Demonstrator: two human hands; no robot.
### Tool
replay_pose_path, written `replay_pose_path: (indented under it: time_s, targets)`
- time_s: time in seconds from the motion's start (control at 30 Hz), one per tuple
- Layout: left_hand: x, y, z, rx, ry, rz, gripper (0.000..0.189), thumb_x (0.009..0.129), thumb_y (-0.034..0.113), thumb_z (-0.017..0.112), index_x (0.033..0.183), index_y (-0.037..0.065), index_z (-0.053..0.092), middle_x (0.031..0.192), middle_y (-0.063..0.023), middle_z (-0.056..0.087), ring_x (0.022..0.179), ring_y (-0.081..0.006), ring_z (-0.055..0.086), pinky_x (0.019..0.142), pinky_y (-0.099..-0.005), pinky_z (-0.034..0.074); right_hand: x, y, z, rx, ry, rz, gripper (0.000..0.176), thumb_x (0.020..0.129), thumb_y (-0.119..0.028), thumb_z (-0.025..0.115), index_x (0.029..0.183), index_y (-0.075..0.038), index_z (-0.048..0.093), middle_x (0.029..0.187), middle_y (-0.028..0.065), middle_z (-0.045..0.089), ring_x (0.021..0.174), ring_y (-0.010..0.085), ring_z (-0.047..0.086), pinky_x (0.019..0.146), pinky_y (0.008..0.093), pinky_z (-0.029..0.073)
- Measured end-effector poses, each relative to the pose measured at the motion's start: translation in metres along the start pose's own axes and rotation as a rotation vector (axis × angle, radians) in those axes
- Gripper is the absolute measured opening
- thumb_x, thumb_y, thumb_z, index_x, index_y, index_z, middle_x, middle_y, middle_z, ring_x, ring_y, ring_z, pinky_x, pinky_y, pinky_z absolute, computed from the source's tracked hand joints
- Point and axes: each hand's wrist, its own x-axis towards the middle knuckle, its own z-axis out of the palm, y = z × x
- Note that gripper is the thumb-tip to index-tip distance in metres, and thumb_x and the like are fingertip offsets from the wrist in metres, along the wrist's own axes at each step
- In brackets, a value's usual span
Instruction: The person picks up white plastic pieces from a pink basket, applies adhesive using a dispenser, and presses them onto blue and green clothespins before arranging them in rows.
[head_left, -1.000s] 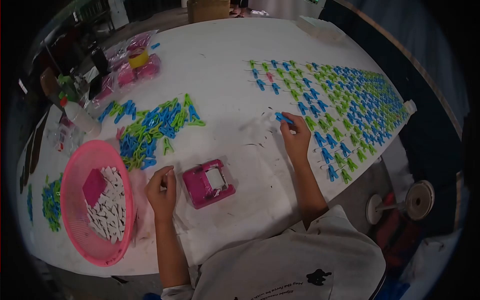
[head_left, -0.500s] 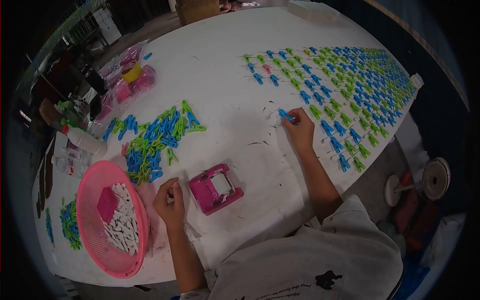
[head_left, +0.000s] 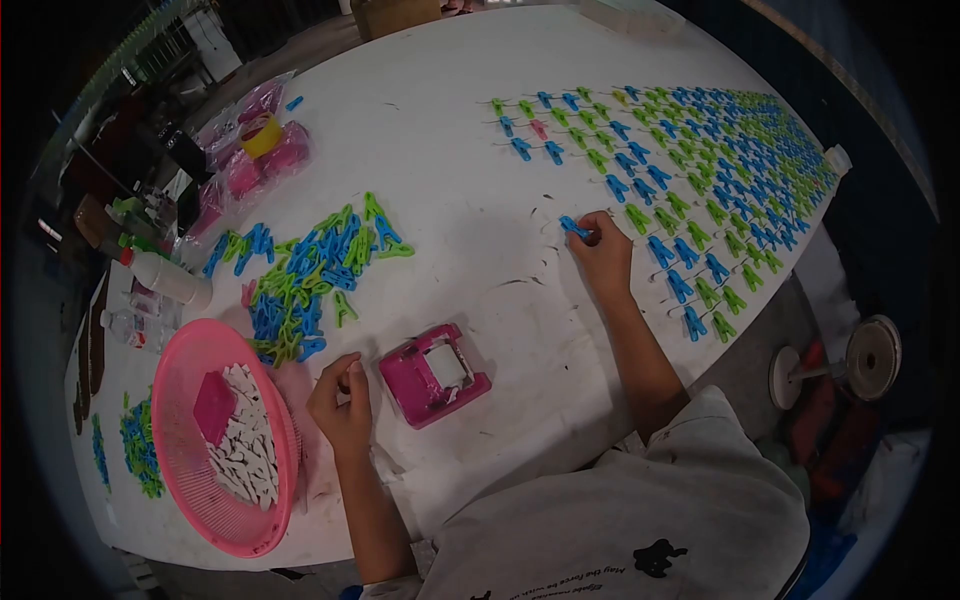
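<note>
One big white table (head_left: 440,120) holds it all, and its cloth has soft folds near the person, so a small thing set on a fold could tip. Rows of green and blue clips (head_left: 693,322) lie on the right side, near the right arm. A sleeve or elbow that swings out could push the near ones crooked. The pink basket (head_left: 185,370) sits on the left, with white bits (head_left: 245,450) inside. If the left arm bumps its rim, it could slide or spill some.

Past the basket is a messy heap of clips (head_left: 305,262). They look tangled, so pulling one could drag out others. The pink box (head_left: 405,382) is just beside the left hand (head_left: 342,412), and a knock could turn it. That hand's thumb and first finger are close together and the others curl in; whether they hold a tiny bit, one cannot tell.

The right hand (head_left: 607,262) pinches one blue clip (head_left: 573,226) with its fingertips, low over the table, left of the rows. The clip is small and looks smooth, so a loose pinch could let it twist or drop.
</note>
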Motion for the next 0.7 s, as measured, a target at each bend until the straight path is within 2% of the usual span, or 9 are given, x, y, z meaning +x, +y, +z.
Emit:
replay_pose_path:
  time_s: [0.17,0.27,0.33,0.7]
  targets:
    - [0.0,0.0,0.0,-0.004,-0.008,0.027,0.01,0.09,0.004,0.067,0.098,-0.001,0.072,0.064,0.0033,0.053,0.059,-0.0042,0.045,0.055,-0.0201,0.038,-0.003,-0.007,-0.005,-0.009,-0.005,0.001,0.022,0.077,-0.007,0.078,0.092,-0.001,0.064,0.083,0.011,0.066,0.071,0.0201,0.063,0.067,0.0322,0.052]
    - [0.0,0.003,-0.001,-0.01,-0.013,0.007,0.01,0.09,0.003,0.067,0.098,-0.001,0.072,0.064,0.0033,0.053,0.06,-0.0038,0.045,0.055,-0.0196,0.037,-0.003,-0.003,-0.01,-0.066,0.021,-0.087,0.024,0.075,-0.01,0.078,0.09,0.0,0.064,0.085,0.0131,0.064,0.075,0.0233,0.063,0.069,0.0349,0.052]
    - [0.0,0.002,-0.001,-0.016,-0.01,0.004,0.01,0.09,0.003,0.067,0.098,-0.001,0.072,0.064,0.0033,0.053,0.06,-0.0036,0.045,0.055,-0.0195,0.037,-0.001,-0.003,-0.016,-0.25,-0.083,-0.026,0.025,0.073,-0.014,0.078,0.087,0.001,0.064,0.084,0.0151,0.062,0.078,0.0269,0.063,0.071,0.0376,0.051]
    - [0.0,0.0,-0.001,-0.027,-0.016,0.008,0.009,0.09,0.003,0.067,0.097,-0.002,0.072,0.065,0.0029,0.055,0.059,-0.0035,0.045,0.055,-0.0197,0.038,0.001,0.001,-0.015,-0.233,-0.091,0.035,0.023,0.075,-0.019,0.077,0.085,0.0,0.068,0.082,0.0158,0.065,0.076,0.03,0.064,0.07,0.0394,0.051]
